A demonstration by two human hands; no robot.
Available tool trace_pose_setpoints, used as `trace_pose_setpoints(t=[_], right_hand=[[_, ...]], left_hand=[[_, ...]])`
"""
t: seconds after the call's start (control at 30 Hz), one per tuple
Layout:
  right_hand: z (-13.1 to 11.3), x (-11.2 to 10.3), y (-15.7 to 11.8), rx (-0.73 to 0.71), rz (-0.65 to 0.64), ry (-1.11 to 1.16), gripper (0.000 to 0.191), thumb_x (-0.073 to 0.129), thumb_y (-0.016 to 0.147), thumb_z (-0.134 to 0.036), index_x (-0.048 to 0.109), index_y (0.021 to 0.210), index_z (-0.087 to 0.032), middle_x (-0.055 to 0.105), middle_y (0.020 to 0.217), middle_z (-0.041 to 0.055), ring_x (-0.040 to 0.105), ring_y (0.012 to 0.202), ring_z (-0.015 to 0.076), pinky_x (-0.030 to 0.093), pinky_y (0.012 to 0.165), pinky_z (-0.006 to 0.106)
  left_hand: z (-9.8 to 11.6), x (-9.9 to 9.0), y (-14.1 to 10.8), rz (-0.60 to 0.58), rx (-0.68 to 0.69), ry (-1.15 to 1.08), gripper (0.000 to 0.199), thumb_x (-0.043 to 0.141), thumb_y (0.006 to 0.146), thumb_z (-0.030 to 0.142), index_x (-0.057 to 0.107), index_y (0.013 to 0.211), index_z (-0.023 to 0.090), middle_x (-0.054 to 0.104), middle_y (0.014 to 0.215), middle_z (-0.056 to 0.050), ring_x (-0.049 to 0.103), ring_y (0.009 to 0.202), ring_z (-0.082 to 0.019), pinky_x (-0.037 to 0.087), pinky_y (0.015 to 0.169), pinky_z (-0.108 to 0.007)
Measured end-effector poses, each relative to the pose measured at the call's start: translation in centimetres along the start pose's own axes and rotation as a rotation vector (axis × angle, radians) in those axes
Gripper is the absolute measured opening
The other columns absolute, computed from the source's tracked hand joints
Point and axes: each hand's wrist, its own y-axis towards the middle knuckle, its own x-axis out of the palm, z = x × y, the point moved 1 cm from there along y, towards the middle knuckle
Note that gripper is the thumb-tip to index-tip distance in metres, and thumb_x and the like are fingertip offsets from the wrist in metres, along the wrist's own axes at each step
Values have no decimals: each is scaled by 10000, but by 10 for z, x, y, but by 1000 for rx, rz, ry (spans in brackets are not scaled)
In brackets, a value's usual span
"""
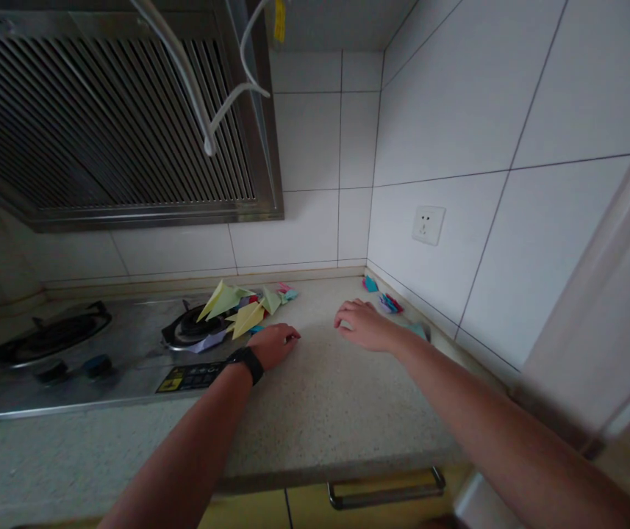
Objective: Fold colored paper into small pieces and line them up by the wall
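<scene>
My left hand (275, 345), with a dark watch (249, 363) on its wrist, rests low over the counter just right of the stove. Its fingers are loosely bent, and I see nothing held in them. Close beside it lies a pile of folded paper pieces, with a yellow paper plane (248, 319), a pale green folded paper (223, 300) and a lilac one (208, 341) partly over the burner. My right hand (364, 323) hovers over the counter, palm down, fingers apart and slightly bent. Near it by the wall are a blue-and-red folded paper (389, 303) and a teal one (370, 283).
The steel gas stove (127, 389) with two burners and knobs is on the left, under a range hood (127, 213) with a white cable (182, 66) hanging in front. A tiled wall with a socket (428, 225) borders the speckled counter (326, 411). Below is a drawer handle (386, 501).
</scene>
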Motion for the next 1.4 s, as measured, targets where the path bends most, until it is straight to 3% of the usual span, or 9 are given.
trace_pose_setpoints(t=[0.13,0.27,0.47,0.63,0.83,1.03,1.17,1.27,1.4], right_hand=[[-14,33,24,-28,94,140,194,514,841,-115,667,938,-183,639,951,65,541,935,182,391,853,312],[-14,57,20,-158,-8,271,165,556,816,-126,687,896,-188,647,904,56,560,915,181,415,858,312],[2,48,14,-185,-19,426,396,399,743,55,684,873,-188,654,891,37,570,926,148,410,888,287],[11,47,15,-133,40,428,366,411,761,35,687,858,-186,649,879,43,570,897,157,416,851,296],[6,51,13,-105,-2,431,349,458,711,42,688,850,-180,648,879,46,578,852,151,425,802,276],[3,50,14,-93,-7,431,288,492,743,7,689,843,-177,649,868,48,580,832,151,425,790,278],[0,51,14,-77,3,439,265,500,768,-23,678,886,-180,649,881,47,579,813,145,426,759,268],[-3,50,13,-12,16,489,284,515,808,-82,628,1044,-189,638,856,34,566,731,128,422,675,249],[-11,47,11,28,14,612,336,558,829,-162,549,1162,-203,638,866,26,567,705,117,430,646,240]], left_hand=[[-28,-34,-13,160,-87,-38,318,430,905,324,672,1082,219,676,1093,-60,612,986,-215,449,874,-318],[-56,-54,-25,218,-222,12,312,442,869,251,672,1074,203,677,1108,-61,622,959,-226,444,889,-336],[-65,-42,-22,112,-125,153,417,538,767,207,653,1168,216,655,1187,-53,569,1069,-257,395,966,-349],[-72,-30,-17,8,-74,289,480,512,766,173,617,1231,231,619,1263,-27,536,1113,-251,334,1021,-373],[-78,-26,-16,-9,-140,382,427,539,764,202,653,1167,284,662,1179,-14,530,1043,-284,374,927,-408],[-70,-24,-14,7,-41,305,346,561,783,241,681,1107,265,685,1108,-42,559,1028,-256,367,954,-392],[-48,-22,-12,59,53,177,312,565,816,281,682,1102,237,694,1062,-48,574,1020,-229,393,950,-360],[-24,-21,-10,97,80,11,318,569,828,277,666,1128,237,689,1051,-43,603,937,-196,453,849,-316],[1,-16,-8,63,71,-211,328,555,846,289,643,1152,214,681,1037,-57,621,825,-156,477,644,-237]])
